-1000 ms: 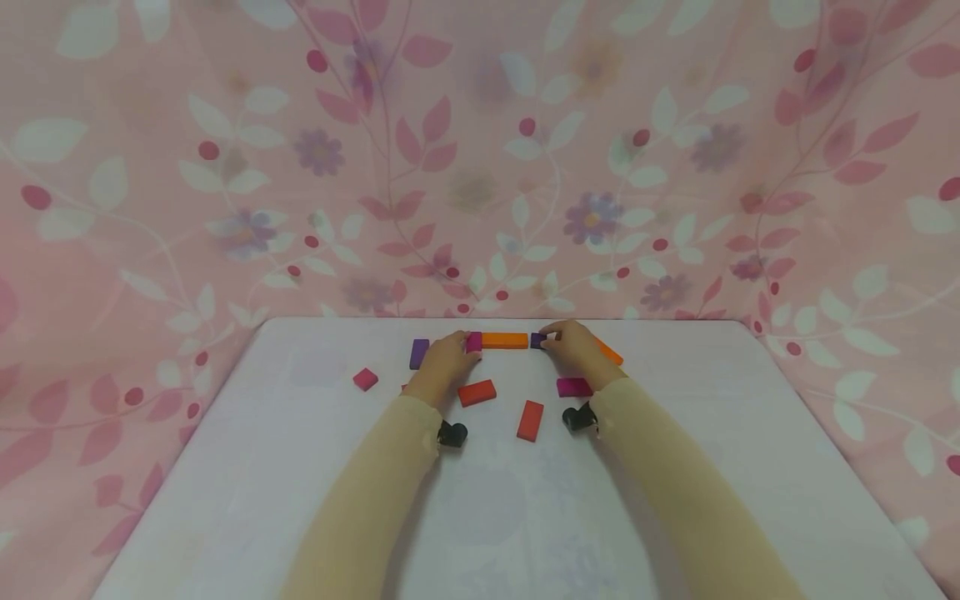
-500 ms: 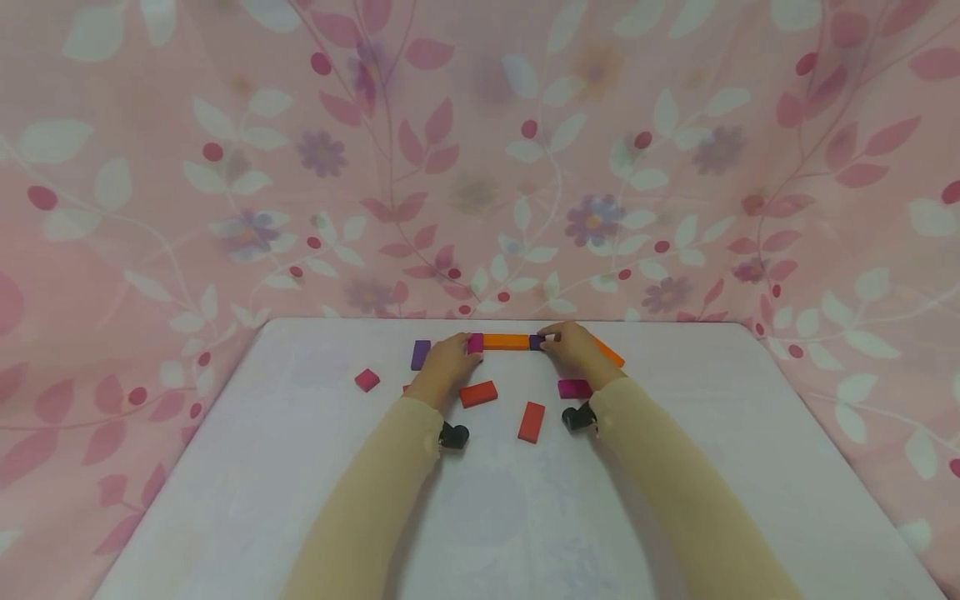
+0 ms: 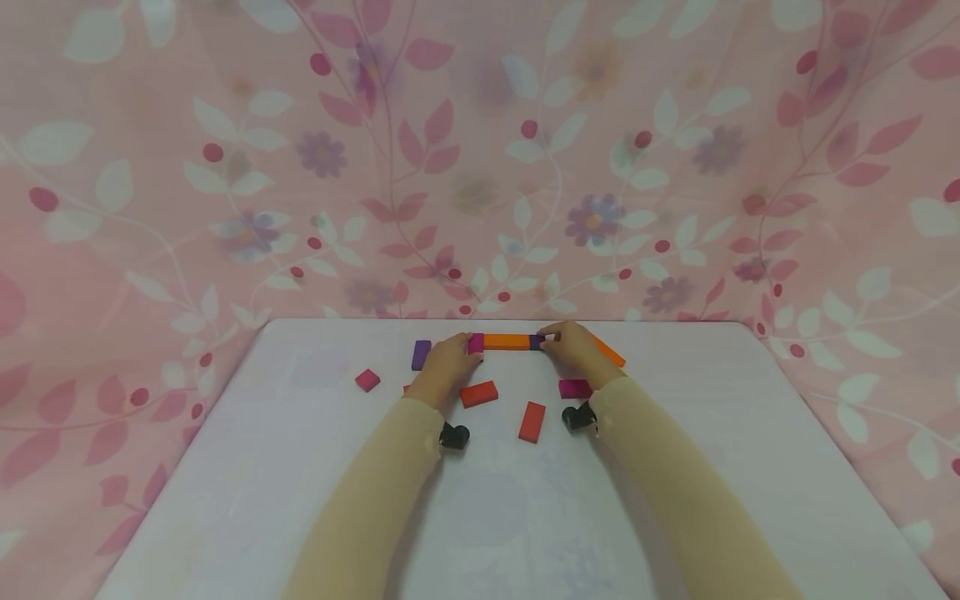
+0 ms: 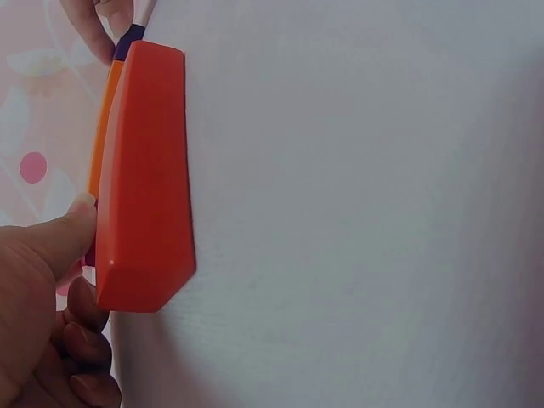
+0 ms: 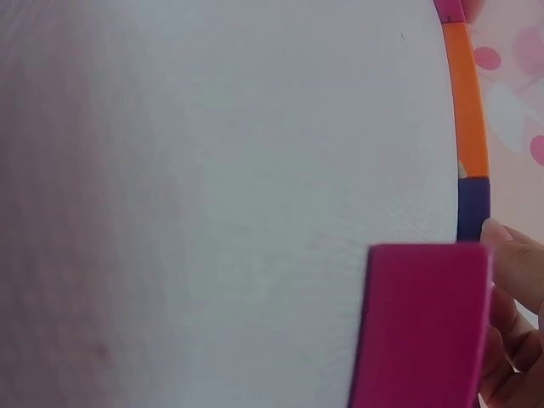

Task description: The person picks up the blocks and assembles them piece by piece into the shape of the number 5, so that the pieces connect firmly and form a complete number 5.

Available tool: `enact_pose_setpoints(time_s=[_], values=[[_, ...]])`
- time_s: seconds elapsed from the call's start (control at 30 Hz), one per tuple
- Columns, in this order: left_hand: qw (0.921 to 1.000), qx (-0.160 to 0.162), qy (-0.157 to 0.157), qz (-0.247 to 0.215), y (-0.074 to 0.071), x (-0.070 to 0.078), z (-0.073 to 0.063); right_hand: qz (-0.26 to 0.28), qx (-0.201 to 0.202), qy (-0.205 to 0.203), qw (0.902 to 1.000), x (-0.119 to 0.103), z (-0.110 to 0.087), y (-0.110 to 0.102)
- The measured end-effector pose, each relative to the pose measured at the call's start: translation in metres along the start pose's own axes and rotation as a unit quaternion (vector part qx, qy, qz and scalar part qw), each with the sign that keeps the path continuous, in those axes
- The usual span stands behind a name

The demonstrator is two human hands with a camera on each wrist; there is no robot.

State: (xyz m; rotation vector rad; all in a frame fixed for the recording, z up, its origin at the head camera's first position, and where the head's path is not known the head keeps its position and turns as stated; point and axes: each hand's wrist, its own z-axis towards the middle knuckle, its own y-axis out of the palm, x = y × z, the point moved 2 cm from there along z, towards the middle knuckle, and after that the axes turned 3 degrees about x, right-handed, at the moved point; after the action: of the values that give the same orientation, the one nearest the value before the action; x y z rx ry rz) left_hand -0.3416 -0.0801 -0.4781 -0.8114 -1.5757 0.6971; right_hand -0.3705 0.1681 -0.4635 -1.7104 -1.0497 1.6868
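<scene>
Near the far edge of the table, a long orange block (image 3: 506, 342) lies between two short blocks, forming a row. My left hand (image 3: 446, 364) grips the magenta block (image 3: 476, 342) at the row's left end, its thumb on the near side. At the other end, the fingers of my right hand (image 3: 576, 348) pinch a dark purple block (image 3: 536, 342). In the right wrist view that purple block (image 5: 473, 206) meets the orange block (image 5: 467, 98) end to end. A red block (image 4: 144, 178) looms large in the left wrist view and partly hides the row.
Two red blocks, one (image 3: 479, 394) behind the other (image 3: 532, 422), lie nearer me. A magenta block (image 3: 574, 389) sits by my right wrist. Leftward are a purple block (image 3: 422, 355) and a pink block (image 3: 367, 380). Another orange block (image 3: 609, 352) lies partly behind my right hand.
My right hand has slid the dark purple block slightly left, closing the small gap to the orange block. My left hand stays on the magenta block.
</scene>
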Motion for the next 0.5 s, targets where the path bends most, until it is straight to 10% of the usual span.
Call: enact_pose_setpoints(time_s=[0.5], values=[[0.9998, 0.010, 0.014, 0.002, 0.0002, 0.0010, -0.0023, -0.020, -0.001, -0.011, 0.9997, 0.0013, 0.0022, 0.0021]])
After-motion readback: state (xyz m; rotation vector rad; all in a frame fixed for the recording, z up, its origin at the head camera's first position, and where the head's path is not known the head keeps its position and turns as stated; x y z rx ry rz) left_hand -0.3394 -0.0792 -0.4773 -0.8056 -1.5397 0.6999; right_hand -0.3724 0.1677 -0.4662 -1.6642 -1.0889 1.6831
